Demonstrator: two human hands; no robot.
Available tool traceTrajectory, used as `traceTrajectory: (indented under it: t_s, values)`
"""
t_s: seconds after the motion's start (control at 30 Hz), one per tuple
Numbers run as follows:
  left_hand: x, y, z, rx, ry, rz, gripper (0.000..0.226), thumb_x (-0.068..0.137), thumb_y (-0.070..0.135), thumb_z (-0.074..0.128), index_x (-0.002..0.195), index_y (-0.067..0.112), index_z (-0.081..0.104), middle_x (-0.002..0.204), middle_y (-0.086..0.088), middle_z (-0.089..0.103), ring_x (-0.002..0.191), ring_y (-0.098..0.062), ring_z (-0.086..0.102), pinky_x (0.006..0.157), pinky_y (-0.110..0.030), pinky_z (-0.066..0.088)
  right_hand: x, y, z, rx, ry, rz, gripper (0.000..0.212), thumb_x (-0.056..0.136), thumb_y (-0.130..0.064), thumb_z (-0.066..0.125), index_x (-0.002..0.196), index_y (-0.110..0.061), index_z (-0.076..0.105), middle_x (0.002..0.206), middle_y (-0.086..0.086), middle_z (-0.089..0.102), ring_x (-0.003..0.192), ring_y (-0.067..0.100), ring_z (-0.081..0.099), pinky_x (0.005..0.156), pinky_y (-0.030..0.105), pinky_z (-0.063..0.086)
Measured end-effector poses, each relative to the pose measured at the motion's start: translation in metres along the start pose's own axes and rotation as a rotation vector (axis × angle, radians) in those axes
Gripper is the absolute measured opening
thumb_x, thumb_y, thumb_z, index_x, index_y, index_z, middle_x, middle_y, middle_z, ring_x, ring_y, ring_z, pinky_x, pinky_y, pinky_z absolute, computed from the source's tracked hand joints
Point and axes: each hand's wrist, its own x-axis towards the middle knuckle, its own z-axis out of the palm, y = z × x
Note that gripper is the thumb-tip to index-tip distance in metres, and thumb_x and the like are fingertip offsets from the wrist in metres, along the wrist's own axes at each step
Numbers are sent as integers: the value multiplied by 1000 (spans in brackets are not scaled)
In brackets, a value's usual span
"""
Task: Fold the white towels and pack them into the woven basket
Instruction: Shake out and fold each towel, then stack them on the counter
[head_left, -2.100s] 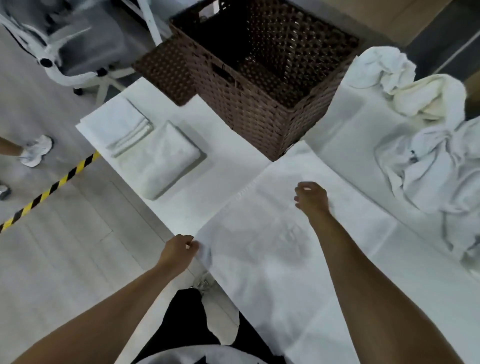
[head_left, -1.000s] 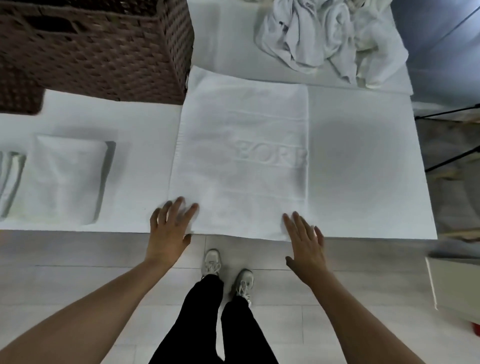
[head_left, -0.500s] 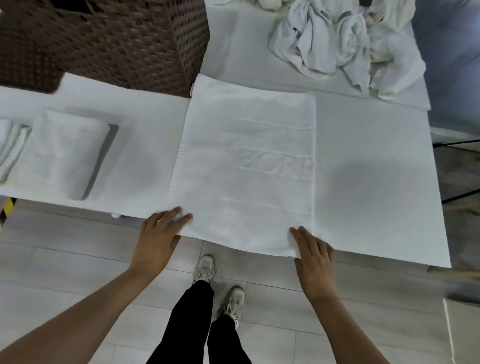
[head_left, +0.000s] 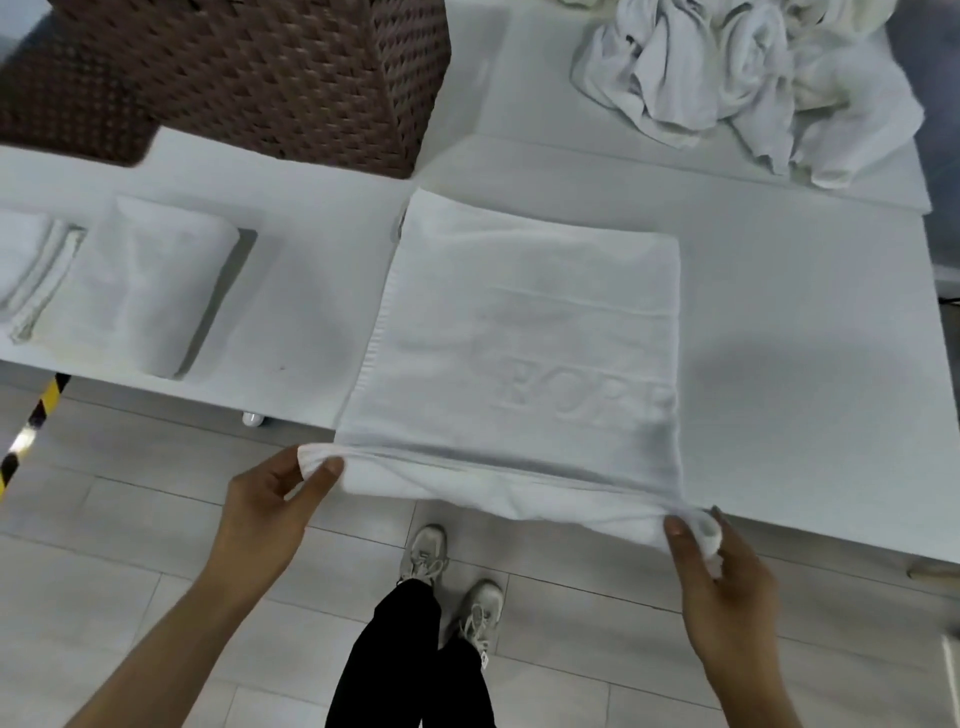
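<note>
A white towel (head_left: 524, 332) with raised lettering lies flat on the white table (head_left: 805, 364), its near edge lifted off the table's front. My left hand (head_left: 265, 512) pinches the towel's near left corner. My right hand (head_left: 719, 574) pinches its near right corner. The brown woven basket (head_left: 291, 78) stands at the back left, just beyond the towel's far left corner. Two folded white towels (head_left: 161, 280) (head_left: 31, 270) lie on the table to the left. A heap of unfolded white towels (head_left: 737, 78) sits at the back right.
The table's front edge runs just ahead of my hands, with grey floor tiles below. My legs and shoes (head_left: 452, 577) stand under the towel's near edge. A yellow-black tape strip (head_left: 31, 431) crosses the floor at the left.
Both hands went from lying flat on the towel's near edge to pinching its two near corners. The near edge has risen off the table toward me.
</note>
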Motion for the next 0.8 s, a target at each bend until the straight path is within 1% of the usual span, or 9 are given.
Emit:
traceTrajectory:
  t_s: [0.07, 0.1, 0.17, 0.23, 0.33, 0.4, 0.53, 0.67, 0.8]
  values:
    - [3, 10, -4, 31, -8, 20, 12, 96, 18, 65, 86, 16, 71, 60, 13, 58, 50, -1, 45, 52, -6, 34, 6, -14, -5, 67, 25, -32, 32, 90, -61, 65, 90, -29, 68, 77, -6, 68, 72, 0, 58, 69, 21, 46]
    - [5, 16, -6, 46, -2, 39, 18, 97, 22, 63, 83, 12, 67, 63, 5, 53, 53, -5, 41, 50, -11, 32, 9, -23, -7, 70, 47, -62, 37, 91, -62, 61, 89, -26, 66, 75, 1, 64, 65, 4, 53, 61, 20, 42]
    - [12, 31, -7, 48, 8, 97, 26, 101, 26, 57, 83, 7, 58, 70, -6, 50, 62, -10, 42, 53, -18, 33, 17, -42, -7, 77, 86, -115, 31, 100, -50, 59, 88, -21, 62, 79, 7, 60, 64, 6, 48, 56, 19, 38]
    - [21, 45, -6, 60, 21, 152, 30, 103, 29, 52, 84, 7, 53, 72, -9, 51, 65, -11, 44, 55, -22, 35, 29, -62, -5, 89, 135, -146, 23, 103, -34, 59, 84, -21, 60, 72, 3, 56, 63, 7, 48, 54, 15, 36]
    - [44, 61, 1, 103, 76, 198, 31, 104, 32, 51, 85, 8, 53, 79, -23, 55, 64, -17, 46, 57, -27, 37, 55, -86, 3, 115, 195, -152, 14, 100, -25, 64, 87, -20, 61, 67, -10, 57, 60, 0, 51, 53, 9, 37]
    - [64, 71, 9, 100, 140, 182, 22, 101, 35, 57, 92, 16, 63, 82, -17, 65, 68, -25, 56, 65, -32, 47, 80, -97, 10, 158, 240, -160, 8, 96, -26, 69, 94, -19, 66, 75, -11, 63, 65, -6, 55, 60, 8, 41]
    - [106, 88, 27, -40, 207, 123, 19, 93, 39, 68, 100, 23, 73, 79, 3, 70, 67, -5, 61, 68, -24, 50, 133, -104, 23, 220, 234, -107, 18, 92, -40, 71, 90, -22, 71, 78, -10, 66, 70, 6, 58, 70, 28, 49]
    - [148, 88, 46, -97, 189, 101, 24, 91, 40, 70, 96, 17, 73, 80, -5, 62, 69, -12, 54, 68, -27, 48, 172, -104, 38, 233, 224, -34, 28, 93, -46, 66, 76, -23, 65, 63, -13, 56, 62, 9, 49, 65, 29, 45]
    - [179, 83, 69, -50, 155, 87, 17, 94, 38, 64, 88, 23, 70, 69, -5, 56, 56, -13, 49, 52, -24, 44, 198, -93, 53, 152, 231, -9, 28, 97, -43, 62, 85, -18, 66, 69, -5, 55, 63, 14, 48, 65, 30, 43]
